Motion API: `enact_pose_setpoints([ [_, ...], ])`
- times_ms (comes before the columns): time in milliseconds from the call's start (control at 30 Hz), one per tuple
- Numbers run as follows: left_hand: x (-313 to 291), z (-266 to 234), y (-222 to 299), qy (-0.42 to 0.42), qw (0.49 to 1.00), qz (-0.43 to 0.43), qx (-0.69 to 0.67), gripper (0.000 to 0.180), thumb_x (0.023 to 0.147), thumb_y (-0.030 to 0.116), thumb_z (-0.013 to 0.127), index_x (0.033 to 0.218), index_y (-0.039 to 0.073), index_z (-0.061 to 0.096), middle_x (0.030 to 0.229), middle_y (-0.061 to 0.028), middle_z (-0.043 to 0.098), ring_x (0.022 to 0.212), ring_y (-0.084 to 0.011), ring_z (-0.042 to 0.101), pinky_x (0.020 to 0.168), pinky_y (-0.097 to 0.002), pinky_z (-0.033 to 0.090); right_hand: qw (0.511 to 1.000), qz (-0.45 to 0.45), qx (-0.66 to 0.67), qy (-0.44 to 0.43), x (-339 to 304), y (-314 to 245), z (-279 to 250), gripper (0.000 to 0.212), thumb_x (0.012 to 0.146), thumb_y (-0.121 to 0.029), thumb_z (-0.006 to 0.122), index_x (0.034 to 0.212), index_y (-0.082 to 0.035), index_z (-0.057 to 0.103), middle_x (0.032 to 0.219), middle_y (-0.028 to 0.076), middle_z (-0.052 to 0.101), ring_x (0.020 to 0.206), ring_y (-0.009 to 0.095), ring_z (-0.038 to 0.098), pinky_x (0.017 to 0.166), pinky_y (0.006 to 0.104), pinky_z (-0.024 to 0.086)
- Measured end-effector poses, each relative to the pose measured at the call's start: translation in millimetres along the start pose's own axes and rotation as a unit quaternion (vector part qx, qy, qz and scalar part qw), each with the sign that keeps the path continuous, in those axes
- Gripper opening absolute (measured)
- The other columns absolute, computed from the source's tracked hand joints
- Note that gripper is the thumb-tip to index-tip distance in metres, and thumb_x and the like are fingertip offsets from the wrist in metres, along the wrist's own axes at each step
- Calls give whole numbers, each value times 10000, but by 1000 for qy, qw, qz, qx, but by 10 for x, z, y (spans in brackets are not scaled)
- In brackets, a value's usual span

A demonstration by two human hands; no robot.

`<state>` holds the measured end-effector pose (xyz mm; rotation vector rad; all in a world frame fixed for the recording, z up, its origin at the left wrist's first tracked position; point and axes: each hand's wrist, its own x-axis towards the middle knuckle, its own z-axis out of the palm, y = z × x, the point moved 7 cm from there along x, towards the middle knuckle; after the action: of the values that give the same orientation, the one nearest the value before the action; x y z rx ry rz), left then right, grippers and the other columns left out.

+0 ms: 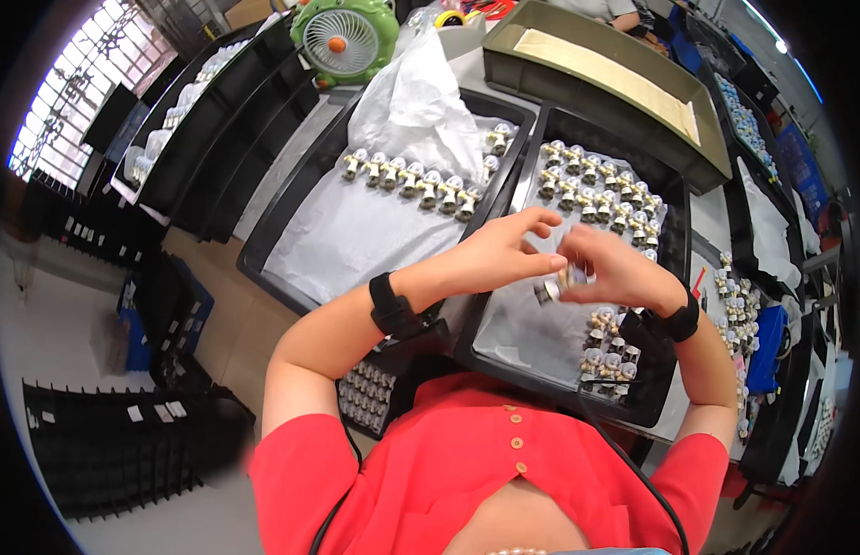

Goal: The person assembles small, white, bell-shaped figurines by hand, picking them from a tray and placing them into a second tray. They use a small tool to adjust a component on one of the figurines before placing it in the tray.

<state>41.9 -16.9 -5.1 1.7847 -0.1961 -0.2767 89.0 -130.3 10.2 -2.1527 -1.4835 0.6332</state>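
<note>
Over the right-hand black tray (470, 344), my right hand (615, 268) grips a small figurine (548, 292), whose dark base sticks out below the fingers. The hand is a little blurred. My left hand (508, 248) is beside it, thumb and fingers apart with nothing between them, the thumb tip close to the right hand's fingers. Rows of figurines (592, 200), white and gold with dark bases, stand on the tray's white liner at its far side. Another group of figurines (610, 361) fills the near right corner. Each wrist wears a black band.
At left, a second black tray (254, 254) has a row of figurines (430, 188) and crumpled white paper (420, 102). Behind are a green fan (345, 39) and an olive bin (596, 69). More figurines (737, 310) stand at right; stacked black trays (235, 120) line the left.
</note>
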Motion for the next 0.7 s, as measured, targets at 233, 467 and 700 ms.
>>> enact_pose_setpoints([
  [233, 90, -57, -116, 35, 990, 54, -129, 582, 870, 100, 631, 1379, 30, 359, 1206, -107, 521, 1062, -143, 545, 919, -289, 455, 951, -87, 111, 275, 41, -116, -294, 436, 698, -54, 734, 1100, -52, 567, 959, 56, 553, 857, 174, 557, 727, 288, 476],
  [467, 79, -100, -87, 73, 977, 32, -196, 542, 862, 93, 637, 1356, 56, 416, 1159, -69, 540, 1035, -133, 557, 883, -276, 468, 906, -68, 211, 360, -3, 145, -231, 451, 714, -80, 772, 1119, -54, 575, 1046, 60, 606, 930, 169, 602, 820, 290, 498],
  [700, 58, -97, -34, 96, 969, 61, -221, 478, 878, 83, 623, 1318, 55, 438, 1146, -75, 555, 994, -114, 580, 834, -241, 472, 901, -112, 209, 364, -25, 152, -239, 466, 716, -71, 778, 1130, -50, 564, 1042, 59, 612, 929, 159, 610, 833, 288, 507],
])
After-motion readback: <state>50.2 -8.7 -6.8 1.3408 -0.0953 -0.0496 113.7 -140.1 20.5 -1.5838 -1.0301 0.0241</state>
